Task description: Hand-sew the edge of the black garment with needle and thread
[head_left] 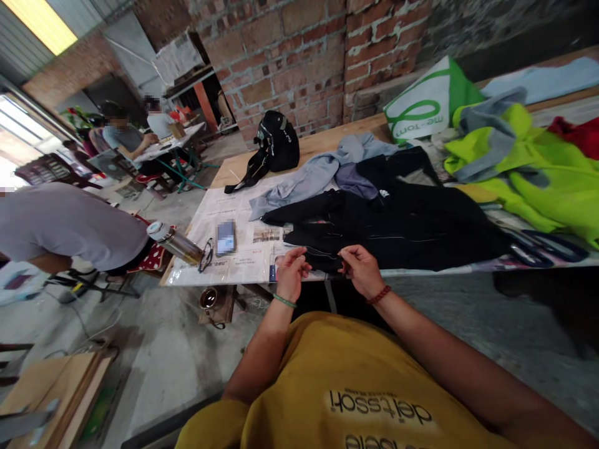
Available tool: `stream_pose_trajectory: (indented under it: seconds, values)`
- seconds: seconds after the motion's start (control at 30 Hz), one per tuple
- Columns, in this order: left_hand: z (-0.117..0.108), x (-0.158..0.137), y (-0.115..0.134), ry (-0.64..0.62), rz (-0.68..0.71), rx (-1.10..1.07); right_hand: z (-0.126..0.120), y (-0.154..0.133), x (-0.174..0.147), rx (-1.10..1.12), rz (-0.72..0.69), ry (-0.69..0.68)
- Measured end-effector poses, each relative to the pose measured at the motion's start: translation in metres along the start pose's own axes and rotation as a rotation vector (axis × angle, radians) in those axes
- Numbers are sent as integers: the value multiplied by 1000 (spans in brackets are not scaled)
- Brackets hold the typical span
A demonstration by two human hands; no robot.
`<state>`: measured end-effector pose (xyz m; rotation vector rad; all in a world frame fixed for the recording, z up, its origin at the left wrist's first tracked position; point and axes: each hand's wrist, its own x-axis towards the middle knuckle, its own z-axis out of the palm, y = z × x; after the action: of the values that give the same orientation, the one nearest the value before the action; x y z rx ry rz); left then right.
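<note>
My left hand (292, 274), with a green bracelet at its wrist, is closed in a pinch at the table's front edge. My right hand (362, 269), wearing a dark red bead bracelet, pinches with thumb and forefinger a short way to the right. Both are at the near edge of a black garment (412, 218) spread on the table. A thin pale line runs between the fingertips; I cannot tell whether it is thread or the garment's piping. What either hand pinches is too small to make out.
Newspaper (243, 265) covers the table's left end, bearing a phone (226, 237), glasses (206, 255) and a bottle (175, 243). Behind lie a grey garment (304, 178), a black bag (279, 142), a white-green bag (428, 103) and yellow-green clothing (538, 168). A person (79, 227) sits at left.
</note>
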<state>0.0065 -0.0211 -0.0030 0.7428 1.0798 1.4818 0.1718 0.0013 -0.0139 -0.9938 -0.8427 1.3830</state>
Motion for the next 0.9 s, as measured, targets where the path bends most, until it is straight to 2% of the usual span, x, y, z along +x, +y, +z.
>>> stream_pose_trajectory:
  seconds: [0.07, 0.13, 0.2, 0.3, 0.43, 0.5, 0.6, 0.7, 0.8, 0.9]
  values:
    - [0, -5, -3, 139, 186, 271, 1, -1, -1, -55, -26, 10]
    - [2, -14, -4, 180, 421, 526, 3, -3, -2, -132, -70, 13]
    - [6, -24, -5, 75, 603, 730, 6, -6, -3, -225, -132, 8]
    - [15, -33, -7, -100, 704, 901, 13, -10, -6, -396, -273, -4]
    - [20, -26, -11, -86, 680, 933, 22, -9, -10, -595, -433, -43]
    - [17, -20, -13, -53, 620, 894, 24, -7, -10, -620, -435, -68]
    - [11, -12, -16, 4, 458, 810, 26, -7, -9, -622, -382, -95]
    - [6, -6, -20, -4, 318, 711, 29, -7, -8, -654, -380, -129]
    - [4, -2, -23, -23, 288, 658, 31, -3, -6, -716, -448, -176]
    - [4, 0, -22, 5, 317, 687, 32, -3, -3, -744, -468, -202]
